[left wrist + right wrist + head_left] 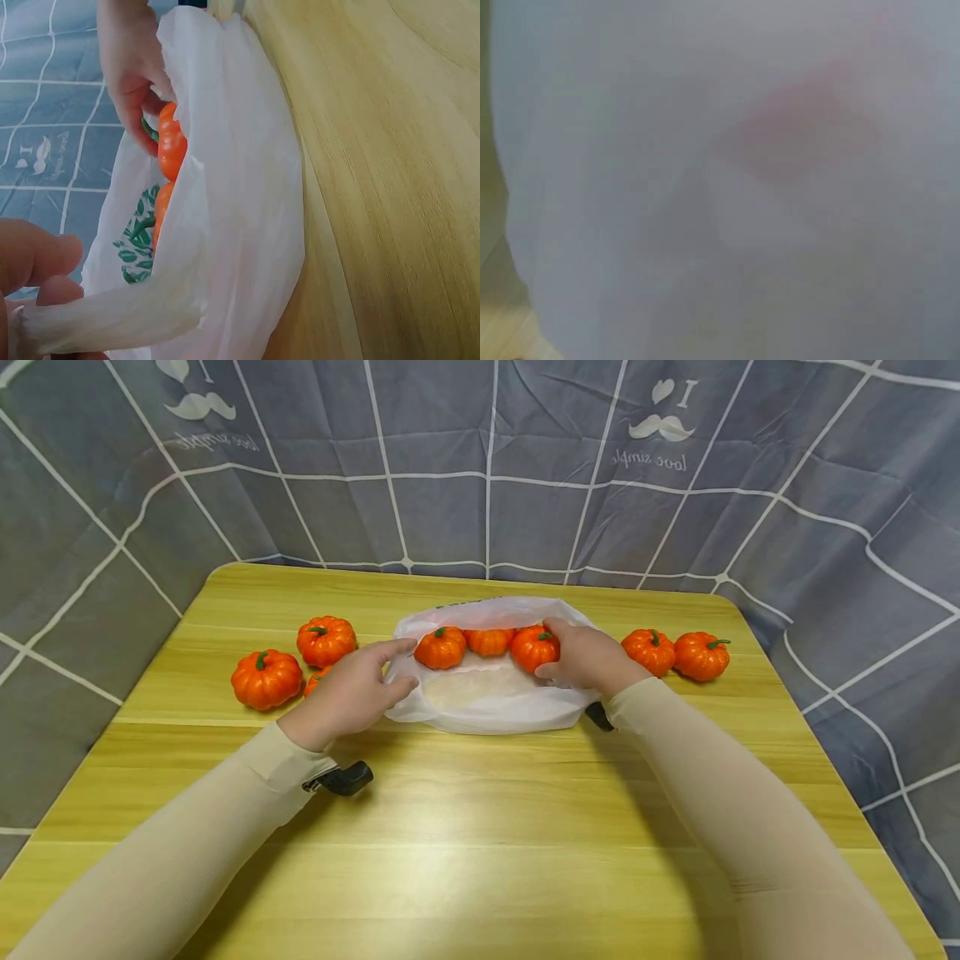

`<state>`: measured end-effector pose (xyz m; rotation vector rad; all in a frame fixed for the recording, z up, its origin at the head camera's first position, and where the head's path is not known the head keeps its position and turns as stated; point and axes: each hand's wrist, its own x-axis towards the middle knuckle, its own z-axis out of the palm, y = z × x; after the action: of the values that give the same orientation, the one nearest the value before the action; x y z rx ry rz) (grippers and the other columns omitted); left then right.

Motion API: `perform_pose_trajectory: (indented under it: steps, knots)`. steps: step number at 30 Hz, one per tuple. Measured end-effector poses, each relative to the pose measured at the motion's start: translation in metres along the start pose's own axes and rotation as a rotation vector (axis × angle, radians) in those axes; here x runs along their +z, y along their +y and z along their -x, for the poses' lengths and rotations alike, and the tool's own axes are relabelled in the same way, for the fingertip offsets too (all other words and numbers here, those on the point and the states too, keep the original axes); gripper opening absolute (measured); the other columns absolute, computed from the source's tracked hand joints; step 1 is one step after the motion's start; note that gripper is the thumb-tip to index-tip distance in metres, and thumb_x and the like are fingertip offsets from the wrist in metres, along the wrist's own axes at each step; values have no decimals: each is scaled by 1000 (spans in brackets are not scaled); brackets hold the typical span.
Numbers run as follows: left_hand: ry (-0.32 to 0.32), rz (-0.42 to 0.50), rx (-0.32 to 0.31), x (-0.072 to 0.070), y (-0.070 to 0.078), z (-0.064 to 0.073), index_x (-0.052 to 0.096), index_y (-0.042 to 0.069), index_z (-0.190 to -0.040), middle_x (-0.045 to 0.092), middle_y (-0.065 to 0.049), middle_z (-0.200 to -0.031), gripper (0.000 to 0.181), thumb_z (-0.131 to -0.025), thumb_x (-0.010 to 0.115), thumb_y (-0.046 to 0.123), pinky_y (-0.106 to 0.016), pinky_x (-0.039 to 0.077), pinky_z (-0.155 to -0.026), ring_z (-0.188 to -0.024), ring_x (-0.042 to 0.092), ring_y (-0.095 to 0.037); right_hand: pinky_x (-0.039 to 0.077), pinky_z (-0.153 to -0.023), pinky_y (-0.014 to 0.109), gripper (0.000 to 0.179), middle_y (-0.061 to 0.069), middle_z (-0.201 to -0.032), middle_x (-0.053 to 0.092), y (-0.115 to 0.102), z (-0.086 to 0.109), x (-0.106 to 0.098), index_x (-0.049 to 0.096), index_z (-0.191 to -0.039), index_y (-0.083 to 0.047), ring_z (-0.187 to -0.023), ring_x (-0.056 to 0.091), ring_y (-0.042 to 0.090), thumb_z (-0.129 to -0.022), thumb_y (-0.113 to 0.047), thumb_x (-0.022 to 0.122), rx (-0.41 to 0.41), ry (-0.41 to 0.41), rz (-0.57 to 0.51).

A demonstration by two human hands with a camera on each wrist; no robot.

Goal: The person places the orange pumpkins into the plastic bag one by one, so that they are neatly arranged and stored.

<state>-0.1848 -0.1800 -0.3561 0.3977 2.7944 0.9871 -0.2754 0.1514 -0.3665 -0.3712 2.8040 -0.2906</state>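
Observation:
A white plastic bag lies on the table with its mouth spread, showing three small orange pumpkins. My right hand reaches into its right side and grips the right pumpkin, thumb in front and fingers behind. Another pumpkin sits at the bag's left end, and a middle pumpkin is partly covered. At the left edge, my left hand holds the bag, a twisted strip of it running between the fingers in the left wrist view. Blurred white plastic fills the right wrist view.
Left of the bag sit a pumpkin, one behind it and a third mostly hidden by my left hand. Two more, a near-right pumpkin and an outer pumpkin, sit side by side. A grey checked curtain surrounds the wooden table.

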Motion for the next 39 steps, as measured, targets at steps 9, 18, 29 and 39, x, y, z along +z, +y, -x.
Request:
perform_pose_trajectory:
  steps: [9, 18, 29, 39]
  knots:
    - [15, -7, -36, -4, -3, -2, 44, 14, -161, 49, -2, -61, 62, -105, 62, 31, -32, 43, -56, -49, 45, -17, 44, -115, 57, 87, 15, -151, 59, 1, 7, 2, 38, -164, -17, -135, 57, 41, -93, -47, 78, -4, 49, 6]
    - [4, 7, -48, -6, -3, -4, 42, 13, -162, 67, -10, -84, 63, -106, 61, 32, -33, 46, -58, -60, 62, -18, 49, -109, 59, 104, 18, -158, 52, 0, 9, 0, 22, -169, -16, -135, 58, 43, -90, -51, 80, 10, 62, 33]
    - [1, -8, -42, -8, -3, -5, 42, 11, -162, 71, -11, -90, 63, -106, 60, 33, -35, 49, -69, -65, 67, -17, 54, -100, 59, 105, 19, -153, 57, -2, 13, 1, 17, -169, -13, -127, 63, 40, -91, -49, 79, 43, 67, 79]
    - [-14, 1, -48, -10, 0, -4, 41, 9, -162, 71, -15, -113, 63, -106, 60, 32, -33, 45, -61, -67, 68, -21, 57, -93, 59, 93, 22, -147, 62, -2, 16, 0, 22, -169, -15, -125, 64, 42, -98, -54, 68, 97, 63, 112]
